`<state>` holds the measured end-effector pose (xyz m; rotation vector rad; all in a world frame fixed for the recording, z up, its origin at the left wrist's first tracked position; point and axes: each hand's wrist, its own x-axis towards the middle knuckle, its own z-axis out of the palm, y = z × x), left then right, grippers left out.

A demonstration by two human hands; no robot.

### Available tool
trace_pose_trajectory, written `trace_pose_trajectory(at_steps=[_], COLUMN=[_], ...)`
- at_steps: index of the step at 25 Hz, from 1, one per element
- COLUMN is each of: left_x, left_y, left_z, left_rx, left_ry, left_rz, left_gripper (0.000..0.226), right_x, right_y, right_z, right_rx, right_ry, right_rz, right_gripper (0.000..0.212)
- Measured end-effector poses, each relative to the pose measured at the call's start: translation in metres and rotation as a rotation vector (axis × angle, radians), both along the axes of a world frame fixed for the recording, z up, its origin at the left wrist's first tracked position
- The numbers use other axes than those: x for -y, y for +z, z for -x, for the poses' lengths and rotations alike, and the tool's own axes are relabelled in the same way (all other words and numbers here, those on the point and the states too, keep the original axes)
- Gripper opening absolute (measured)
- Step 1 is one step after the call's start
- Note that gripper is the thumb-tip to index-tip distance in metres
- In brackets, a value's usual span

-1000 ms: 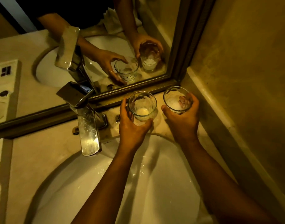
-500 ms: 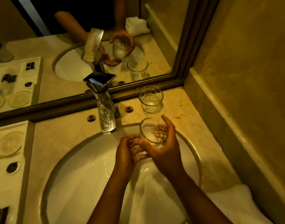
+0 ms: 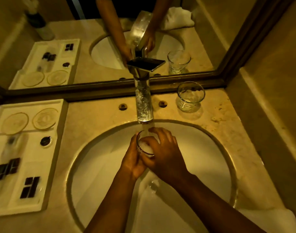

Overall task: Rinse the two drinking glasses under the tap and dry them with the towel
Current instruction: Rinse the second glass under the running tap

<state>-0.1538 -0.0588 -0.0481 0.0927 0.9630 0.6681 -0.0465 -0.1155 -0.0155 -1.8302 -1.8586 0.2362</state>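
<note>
Both hands over the sink (image 3: 202,148), under the tap (image 3: 143,105), water running. Left hand (image 3: 133,158) cups one glass (image 3: 144,146) from the side, fingers curled round it. Right hand (image 3: 164,148) wraps it from the other side, thumb reaching into the mouth; grip of both is closed on that glass. Foamy water inside. Second glass (image 3: 190,96) stands upright on the bench (image 3: 93,115), right of the tap, near the mirror (image 3: 110,47). White towel (image 3: 275,219) lies at bench edge, lower right. Tray (image 3: 18,165) w/ small items at left.
</note>
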Motion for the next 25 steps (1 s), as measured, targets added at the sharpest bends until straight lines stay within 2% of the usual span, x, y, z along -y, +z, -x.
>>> trace_pose_trajectory(at_steps=[1,3,5,9,10,12,14,15,16,17,19,21,22,25], left_x=[-0.006,-0.018,-0.029,-0.048,-0.051,-0.051,-0.045,-0.043,-0.043,-0.044,-0.049,-0.053,-0.054,-0.058], left_y=[-0.003,-0.008,-0.010,-0.010,-0.010,-0.012,-0.013,-0.014,-0.014,-0.012,-0.012,-0.014,-0.012,-0.007], left_z=[0.001,0.003,0.001,0.003,0.003,0.001,-0.004,-0.005,-0.006,-0.007,-0.006,-0.003,-0.004,-0.001], left_rx=[-0.021,-0.090,-0.131,-0.331,-0.381,-0.418,-0.456,-0.482,-0.485,-0.477,-0.470,-0.505,-0.517,-0.396], left_ry=[-0.008,-0.023,-0.025,-0.041,-0.032,-0.010,0.020,0.041,0.063,0.065,0.010,-0.187,-0.314,-0.530], left_rz=[-0.007,-0.044,-0.110,-0.288,-0.329,-0.373,-0.397,-0.406,-0.405,-0.384,-0.292,-0.139,-0.080,0.026], left_gripper=[0.051,0.052,0.051,0.014,0.013,0.018,0.022,0.024,0.024,0.021,0.013,0.025,0.035,0.053], right_x=[-0.005,-0.017,-0.028,-0.040,-0.040,-0.035,-0.031,-0.032,-0.032,-0.031,-0.030,-0.034,-0.038,-0.046], right_y=[-0.001,-0.003,-0.012,-0.035,-0.038,-0.037,-0.031,-0.032,-0.031,-0.031,-0.037,-0.042,-0.042,-0.036], right_z=[-0.003,-0.009,-0.018,-0.027,-0.023,-0.011,0.001,0.005,0.008,0.007,-0.003,-0.020,-0.030,-0.046], right_rx=[0.047,0.085,0.082,0.026,-0.048,-0.419,-1.034,-1.209,-1.259,-1.149,-0.655,-0.240,-0.164,-0.167], right_ry=[0.070,0.244,0.369,0.484,0.484,0.338,0.126,0.037,-0.005,0.012,0.188,0.396,0.445,0.535], right_rz=[-0.027,0.094,0.280,0.331,0.372,0.541,0.693,0.711,0.715,0.702,0.575,0.459,0.441,0.412], right_gripper=[0.026,0.015,0.019,0.047,0.048,0.042,0.036,0.034,0.034,0.034,0.034,0.035,0.035,0.038])
